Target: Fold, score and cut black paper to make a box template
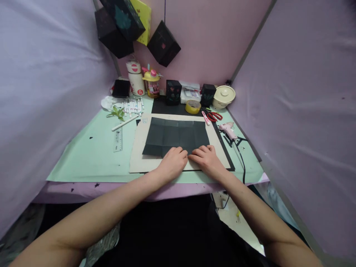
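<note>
Left hand [172,163] and right hand [208,160] touch the creased dark card [178,134] along its near edge; whether either grip is closed, I cannot tell. Far left, a yellow-lidded cup [152,89] bears blurred lettering.

Both hands [174,163] [208,160] at the near edge of creased dark paper [178,135]

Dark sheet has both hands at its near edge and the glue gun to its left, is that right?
No, the head view shows the glue gun right of the sheet, not left. The left hand and right hand are at the sheet's near edge.
</note>
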Demonstrator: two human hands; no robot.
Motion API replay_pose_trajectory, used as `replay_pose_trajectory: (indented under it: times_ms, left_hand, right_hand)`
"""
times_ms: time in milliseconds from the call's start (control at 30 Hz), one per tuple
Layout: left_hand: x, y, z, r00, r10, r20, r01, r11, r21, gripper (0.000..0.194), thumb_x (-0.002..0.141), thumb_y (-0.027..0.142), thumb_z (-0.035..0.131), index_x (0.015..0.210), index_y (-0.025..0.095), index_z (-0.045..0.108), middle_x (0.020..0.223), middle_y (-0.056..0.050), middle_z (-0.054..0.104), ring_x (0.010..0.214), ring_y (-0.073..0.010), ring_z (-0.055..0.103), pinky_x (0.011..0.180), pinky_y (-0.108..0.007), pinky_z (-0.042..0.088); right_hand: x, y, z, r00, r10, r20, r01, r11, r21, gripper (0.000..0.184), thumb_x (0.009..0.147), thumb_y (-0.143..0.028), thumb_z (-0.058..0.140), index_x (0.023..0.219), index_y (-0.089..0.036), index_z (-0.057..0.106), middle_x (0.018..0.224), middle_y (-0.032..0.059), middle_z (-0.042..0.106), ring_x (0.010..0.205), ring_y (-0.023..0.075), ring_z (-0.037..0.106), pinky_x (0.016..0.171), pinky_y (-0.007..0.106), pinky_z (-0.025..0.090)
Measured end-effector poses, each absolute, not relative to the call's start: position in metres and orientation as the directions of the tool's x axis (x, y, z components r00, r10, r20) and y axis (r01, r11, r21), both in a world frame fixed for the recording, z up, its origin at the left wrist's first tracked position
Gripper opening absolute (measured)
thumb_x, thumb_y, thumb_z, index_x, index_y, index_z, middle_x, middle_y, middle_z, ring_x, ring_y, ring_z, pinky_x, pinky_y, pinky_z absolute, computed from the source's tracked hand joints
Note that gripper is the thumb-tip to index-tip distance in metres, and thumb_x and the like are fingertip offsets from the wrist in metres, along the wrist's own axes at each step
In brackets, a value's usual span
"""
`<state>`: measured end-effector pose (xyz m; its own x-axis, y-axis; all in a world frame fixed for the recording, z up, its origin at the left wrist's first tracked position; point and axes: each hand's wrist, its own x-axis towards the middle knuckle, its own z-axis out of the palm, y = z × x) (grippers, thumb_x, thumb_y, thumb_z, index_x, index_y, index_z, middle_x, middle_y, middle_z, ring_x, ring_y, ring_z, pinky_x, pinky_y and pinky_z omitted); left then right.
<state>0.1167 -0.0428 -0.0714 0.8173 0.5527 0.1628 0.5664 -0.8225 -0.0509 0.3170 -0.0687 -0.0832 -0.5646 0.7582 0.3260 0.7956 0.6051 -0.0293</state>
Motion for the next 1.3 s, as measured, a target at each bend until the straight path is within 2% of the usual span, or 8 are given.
replay_pose_trajectory:
  times_ms: [133, 367, 467, 567, 633, 700, 1133, 1300]
  left_hand:
    - [0.116, -0.046, -0.072, 0.838, 0.525, 0.151, 0.543, -0.831, -0.121, 0.017, 0.095, 0.013, 0.051, 0.086, 0.011, 0.065, 0.088, -0.008, 0.061, 0.086, -0.0243, 0.051, 0.071, -0.037, 0.034]
    - [0.107, -0.056, -0.078, 0.774, 0.608, 0.177, 0.629, -0.771, -0.101, 0.023, 0.099, 0.014, 0.045, 0.114, 0.012, 0.062, 0.101, -0.009, 0.063, 0.096, -0.0241, 0.052, 0.076, -0.038, 0.036]
    - [0.104, -0.06, -0.082, 0.723, 0.665, 0.188, 0.68, -0.733, -0.02, 0.03, 0.098, 0.013, 0.043, 0.125, 0.013, 0.057, 0.112, -0.01, 0.063, 0.105, -0.0248, 0.051, 0.08, -0.04, 0.037]
    - [0.101, -0.062, -0.086, 0.689, 0.691, 0.218, 0.697, -0.714, 0.06, 0.033, 0.098, 0.012, 0.042, 0.128, 0.015, 0.056, 0.117, -0.01, 0.062, 0.111, -0.0249, 0.049, 0.083, -0.04, 0.037]
    - [0.1, -0.063, -0.087, 0.688, 0.688, 0.232, 0.691, -0.718, 0.081, 0.033, 0.098, 0.015, 0.041, 0.127, 0.015, 0.057, 0.116, -0.011, 0.063, 0.112, -0.0253, 0.049, 0.083, -0.04, 0.036]
    - [0.1, -0.063, -0.087, 0.692, 0.677, 0.251, 0.682, -0.727, 0.081, 0.033, 0.099, 0.018, 0.04, 0.126, 0.014, 0.058, 0.116, -0.011, 0.063, 0.111, -0.0258, 0.049, 0.083, -0.041, 0.035]
    - [0.106, -0.062, -0.076, 0.714, 0.661, 0.23, 0.673, -0.739, 0.033, 0.03, 0.098, 0.027, 0.042, 0.124, 0.025, 0.058, 0.111, -0.009, 0.06, 0.104, -0.027, 0.048, 0.083, -0.04, 0.032]
    - [0.105, -0.059, -0.077, 0.717, 0.658, 0.231, 0.672, -0.74, 0.022, 0.029, 0.1, 0.029, 0.039, 0.122, 0.027, 0.059, 0.111, -0.007, 0.059, 0.104, -0.026, 0.048, 0.083, -0.04, 0.031]
  right_hand:
    - [0.327, -0.069, -0.077, -0.658, 0.692, 0.298, 0.735, 0.676, 0.055, 0.025, 0.102, -0.02, 0.042, 0.111, -0.021, 0.065, 0.105, 0.0059, 0.07, 0.095, 0.0206, 0.053, 0.083, 0.041, 0.03]
    - [0.344, -0.072, -0.087, -0.629, 0.705, 0.329, 0.739, 0.673, -0.03, 0.027, 0.099, -0.014, 0.046, 0.117, -0.019, 0.065, 0.12, 0.0087, 0.067, 0.106, 0.0237, 0.051, 0.084, 0.04, 0.038]
    - [0.344, -0.073, -0.089, -0.589, 0.726, 0.354, 0.738, 0.662, -0.131, 0.03, 0.097, -0.011, 0.044, 0.115, -0.021, 0.067, 0.12, 0.0092, 0.067, 0.107, 0.0252, 0.052, 0.086, 0.043, 0.042]
    - [0.349, -0.072, -0.086, -0.447, 0.755, 0.479, 0.706, 0.627, -0.329, 0.034, 0.096, -0.009, 0.041, 0.111, -0.023, 0.068, 0.117, 0.0103, 0.065, 0.107, 0.0238, 0.056, 0.088, 0.044, 0.047]
    - [0.354, -0.073, -0.082, -0.323, 0.771, 0.549, 0.666, 0.597, -0.446, 0.035, 0.094, -0.009, 0.04, 0.108, -0.025, 0.068, 0.112, 0.0099, 0.065, 0.106, 0.0227, 0.058, 0.089, 0.044, 0.05]
    - [0.359, -0.075, -0.079, -0.281, 0.777, 0.563, 0.64, 0.589, -0.493, 0.035, 0.092, -0.008, 0.04, 0.103, -0.026, 0.069, 0.105, 0.0082, 0.066, 0.102, 0.0227, 0.06, 0.087, 0.044, 0.051]
    - [0.344, -0.079, -0.085, -0.544, 0.76, 0.356, 0.677, 0.648, -0.349, 0.032, 0.09, -0.008, 0.045, 0.113, -0.021, 0.063, 0.106, 0.0097, 0.062, 0.096, 0.0226, 0.054, 0.083, 0.04, 0.048]
    - [0.338, -0.075, -0.076, -0.583, 0.779, 0.229, 0.749, 0.625, -0.22, 0.033, 0.088, -0.009, 0.048, 0.116, -0.021, 0.062, 0.103, 0.0087, 0.06, 0.091, 0.022, 0.051, 0.079, 0.036, 0.043]
